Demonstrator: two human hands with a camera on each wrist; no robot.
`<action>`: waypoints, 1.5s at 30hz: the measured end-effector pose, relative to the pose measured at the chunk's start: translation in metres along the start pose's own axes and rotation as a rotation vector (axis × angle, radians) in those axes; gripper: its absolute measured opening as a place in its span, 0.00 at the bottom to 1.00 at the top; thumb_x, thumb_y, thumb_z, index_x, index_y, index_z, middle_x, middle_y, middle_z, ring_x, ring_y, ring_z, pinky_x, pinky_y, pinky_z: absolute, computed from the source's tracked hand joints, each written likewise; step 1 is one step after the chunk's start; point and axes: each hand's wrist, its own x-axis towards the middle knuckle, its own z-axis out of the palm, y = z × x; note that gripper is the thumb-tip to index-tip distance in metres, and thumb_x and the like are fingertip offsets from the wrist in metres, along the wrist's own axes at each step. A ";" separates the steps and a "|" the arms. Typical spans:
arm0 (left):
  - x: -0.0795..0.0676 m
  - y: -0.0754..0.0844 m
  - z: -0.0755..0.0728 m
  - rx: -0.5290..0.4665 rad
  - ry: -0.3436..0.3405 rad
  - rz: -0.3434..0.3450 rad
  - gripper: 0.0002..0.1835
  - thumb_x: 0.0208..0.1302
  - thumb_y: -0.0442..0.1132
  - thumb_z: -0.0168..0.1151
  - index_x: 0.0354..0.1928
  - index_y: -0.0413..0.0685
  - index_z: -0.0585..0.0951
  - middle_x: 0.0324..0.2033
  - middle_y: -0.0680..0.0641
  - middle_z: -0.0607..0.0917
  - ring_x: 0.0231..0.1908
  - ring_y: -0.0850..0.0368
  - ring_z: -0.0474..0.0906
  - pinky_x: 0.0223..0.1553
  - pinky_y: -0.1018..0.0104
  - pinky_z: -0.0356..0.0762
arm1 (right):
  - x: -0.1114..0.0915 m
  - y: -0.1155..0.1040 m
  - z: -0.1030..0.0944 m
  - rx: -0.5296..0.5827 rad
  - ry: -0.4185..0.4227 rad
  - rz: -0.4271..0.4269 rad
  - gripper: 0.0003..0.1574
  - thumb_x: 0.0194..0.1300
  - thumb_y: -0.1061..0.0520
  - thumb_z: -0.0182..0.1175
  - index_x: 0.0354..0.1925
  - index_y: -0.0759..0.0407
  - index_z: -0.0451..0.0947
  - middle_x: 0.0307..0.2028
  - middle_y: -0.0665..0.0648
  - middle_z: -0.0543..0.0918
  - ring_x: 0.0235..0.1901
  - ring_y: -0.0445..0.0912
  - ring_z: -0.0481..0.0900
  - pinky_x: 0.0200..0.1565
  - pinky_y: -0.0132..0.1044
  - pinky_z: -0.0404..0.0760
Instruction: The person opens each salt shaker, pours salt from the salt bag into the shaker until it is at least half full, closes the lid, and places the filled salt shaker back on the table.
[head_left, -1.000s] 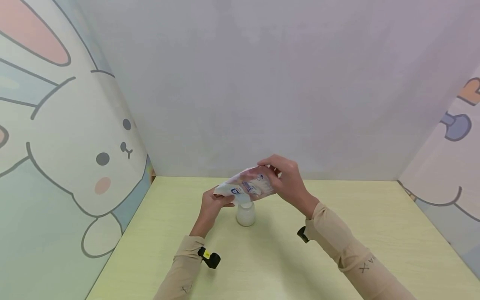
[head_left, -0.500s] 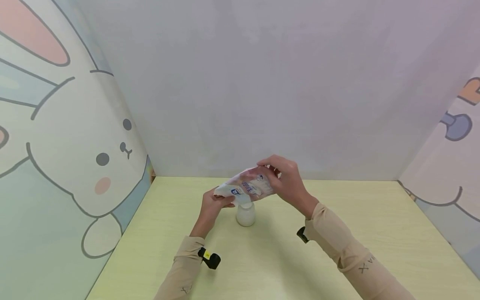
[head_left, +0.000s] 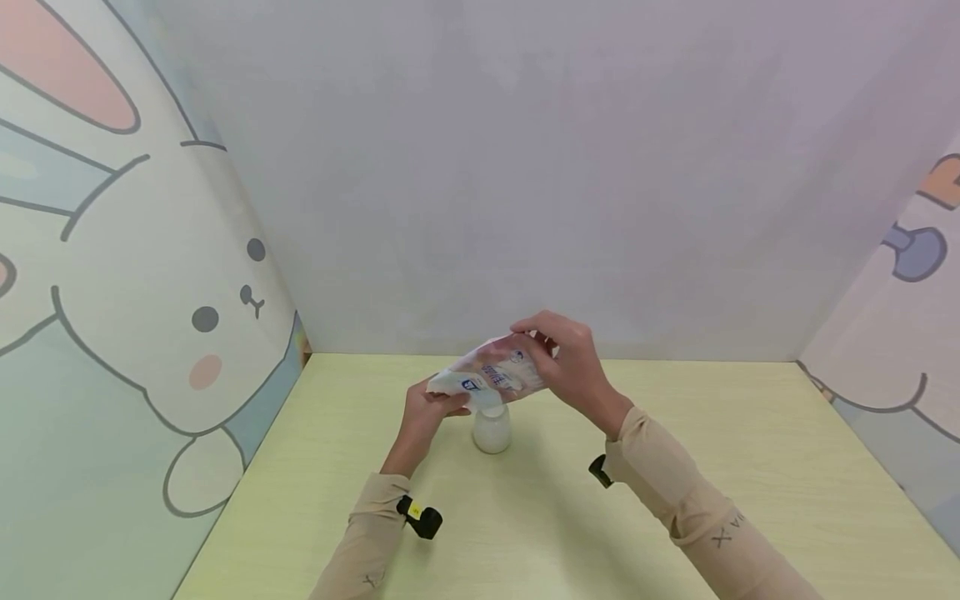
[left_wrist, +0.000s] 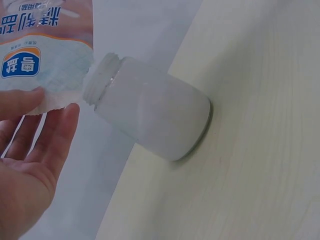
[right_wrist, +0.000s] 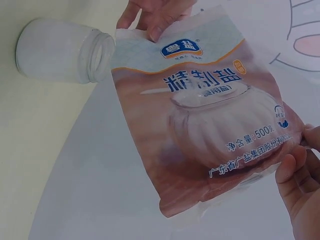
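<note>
A printed bag of refined salt (right_wrist: 150, 120) is tilted over a glass jar (head_left: 492, 435), its torn end down at the jar's mouth. White contents fill the jar (left_wrist: 155, 112) nearly to its neck, and it stands upright on the table. My left hand (head_left: 423, 415) pinches the lower, torn end between thumb and fingers, just left of the mouth. The upper end is pinched by my right hand (head_left: 576, 360), raised to the right. In the right wrist view the bag (right_wrist: 210, 140) looks flat and partly slack. The jar's mouth is partly hidden behind the bag in the head view.
The jar stands on a pale wood-grain table (head_left: 675, 467). Behind it rises a plain grey-white wall (head_left: 525, 183), with a rabbit-printed panel (head_left: 150, 317) at left and another printed panel (head_left: 900, 333) at right. Small black wrist cameras (head_left: 424, 520) sit at the sleeves.
My right hand and sleeve have shifted very slightly left, taking the bag's upper end with them. The left hand and the jar look unmoved.
</note>
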 end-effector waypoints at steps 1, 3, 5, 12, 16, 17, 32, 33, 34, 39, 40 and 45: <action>0.000 0.000 0.000 0.000 0.000 0.000 0.19 0.52 0.24 0.67 0.48 0.30 0.78 0.39 0.37 0.84 0.36 0.48 0.84 0.37 0.56 0.84 | 0.000 0.000 0.000 0.002 0.002 -0.001 0.12 0.54 0.74 0.64 0.35 0.62 0.83 0.29 0.52 0.82 0.20 0.40 0.69 0.20 0.30 0.71; 0.000 0.000 0.000 0.000 -0.001 -0.003 0.19 0.52 0.24 0.67 0.48 0.30 0.78 0.39 0.37 0.84 0.36 0.47 0.84 0.37 0.56 0.84 | 0.000 0.000 0.000 0.003 0.003 -0.005 0.12 0.54 0.74 0.64 0.35 0.62 0.83 0.28 0.52 0.82 0.20 0.41 0.70 0.20 0.31 0.71; 0.000 0.001 0.000 0.003 0.000 -0.005 0.19 0.51 0.24 0.67 0.48 0.31 0.78 0.39 0.38 0.84 0.36 0.47 0.84 0.37 0.56 0.84 | 0.000 0.000 -0.001 0.000 0.003 -0.007 0.12 0.54 0.75 0.64 0.35 0.62 0.83 0.28 0.53 0.82 0.20 0.41 0.70 0.20 0.32 0.72; 0.000 0.001 0.001 0.008 -0.004 -0.007 0.18 0.52 0.24 0.67 0.47 0.31 0.79 0.39 0.37 0.84 0.36 0.47 0.84 0.37 0.56 0.84 | -0.002 0.001 -0.002 0.002 0.004 0.006 0.11 0.55 0.73 0.64 0.35 0.62 0.83 0.28 0.54 0.82 0.21 0.43 0.71 0.20 0.35 0.74; -0.001 0.001 0.001 0.000 -0.003 -0.006 0.18 0.52 0.24 0.67 0.47 0.31 0.79 0.39 0.38 0.84 0.36 0.48 0.84 0.37 0.57 0.84 | -0.002 0.001 -0.002 -0.007 -0.002 0.005 0.09 0.56 0.72 0.64 0.35 0.63 0.83 0.29 0.54 0.82 0.21 0.43 0.71 0.20 0.35 0.74; -0.001 0.001 0.001 -0.002 -0.003 -0.005 0.18 0.52 0.24 0.67 0.47 0.31 0.78 0.39 0.38 0.84 0.36 0.48 0.84 0.37 0.57 0.84 | -0.001 0.000 -0.002 -0.009 -0.002 0.004 0.08 0.56 0.72 0.64 0.35 0.63 0.83 0.29 0.54 0.82 0.20 0.43 0.71 0.20 0.35 0.74; -0.003 0.002 0.001 0.000 -0.001 0.014 0.18 0.52 0.25 0.67 0.46 0.29 0.78 0.38 0.38 0.84 0.35 0.49 0.84 0.36 0.57 0.84 | -0.001 -0.002 -0.002 0.001 0.013 0.000 0.09 0.55 0.72 0.64 0.35 0.63 0.83 0.28 0.55 0.82 0.21 0.42 0.71 0.20 0.35 0.74; -0.002 0.002 0.001 0.000 0.000 0.013 0.17 0.53 0.25 0.67 0.46 0.29 0.78 0.38 0.38 0.84 0.35 0.49 0.84 0.36 0.57 0.84 | -0.002 -0.002 -0.002 -0.002 0.014 0.003 0.10 0.55 0.73 0.64 0.35 0.63 0.83 0.28 0.54 0.82 0.21 0.41 0.71 0.20 0.34 0.74; -0.002 0.002 0.001 0.000 0.001 0.012 0.17 0.53 0.25 0.67 0.46 0.29 0.78 0.38 0.38 0.84 0.35 0.49 0.84 0.36 0.57 0.84 | -0.003 -0.001 -0.003 -0.008 0.014 0.009 0.10 0.55 0.73 0.64 0.35 0.62 0.83 0.28 0.54 0.82 0.22 0.41 0.71 0.20 0.34 0.74; -0.003 0.004 0.000 0.026 0.005 0.007 0.16 0.53 0.25 0.67 0.46 0.31 0.79 0.39 0.38 0.84 0.37 0.48 0.83 0.35 0.58 0.84 | -0.010 0.002 -0.009 -0.044 0.018 0.034 0.09 0.56 0.71 0.64 0.35 0.60 0.83 0.29 0.54 0.83 0.22 0.40 0.73 0.21 0.32 0.76; -0.003 0.005 0.000 0.032 0.003 0.007 0.16 0.53 0.26 0.67 0.46 0.31 0.79 0.40 0.38 0.84 0.37 0.48 0.83 0.35 0.58 0.84 | -0.012 0.003 -0.010 -0.052 0.017 0.038 0.09 0.56 0.71 0.64 0.35 0.60 0.83 0.29 0.54 0.83 0.23 0.40 0.73 0.21 0.32 0.76; -0.003 0.010 0.000 0.051 -0.014 0.008 0.16 0.55 0.28 0.67 0.47 0.35 0.79 0.41 0.38 0.84 0.39 0.47 0.83 0.36 0.57 0.84 | -0.020 0.007 -0.019 -0.085 0.024 0.061 0.12 0.55 0.72 0.64 0.36 0.59 0.83 0.32 0.54 0.84 0.23 0.41 0.75 0.22 0.31 0.77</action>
